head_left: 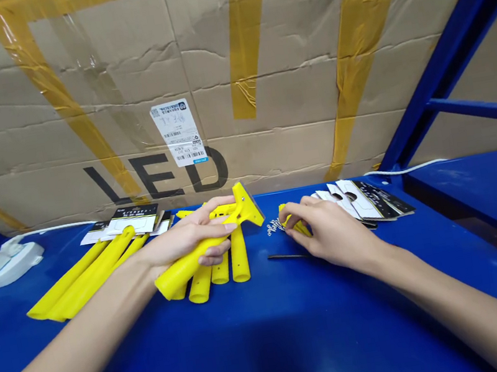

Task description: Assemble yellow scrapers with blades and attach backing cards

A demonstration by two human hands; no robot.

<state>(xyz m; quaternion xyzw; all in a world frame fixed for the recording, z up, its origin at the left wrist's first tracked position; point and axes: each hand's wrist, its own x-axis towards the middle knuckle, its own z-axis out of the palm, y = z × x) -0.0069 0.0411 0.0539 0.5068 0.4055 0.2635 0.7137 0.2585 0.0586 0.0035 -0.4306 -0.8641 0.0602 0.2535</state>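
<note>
My left hand [209,233] is wrapped round the tube handle of a yellow scraper [181,272], its wide flat head tilted up to the right. Under and behind that hand lie several more yellow scrapers [239,260], hollow handle ends facing me. Curled over the table to the right, my right hand [331,232] has thumb and fingertips closed on a small yellow plastic part [301,227], mostly hidden by the fingers. Small silvery screws [274,226] lie just left of these fingertips. A thin black rod [285,257] rests nearer to me, partly behind the right hand.
Several yellow scrapers [88,277] lie at the left, beside black-and-white packaging cards [133,217]. More cards [368,198] fan out at the right. A white power strip [20,263] sits far left. Behind the blue table [255,348] stands a large taped carton [120,93]; a blue frame post [444,54] rises at right.
</note>
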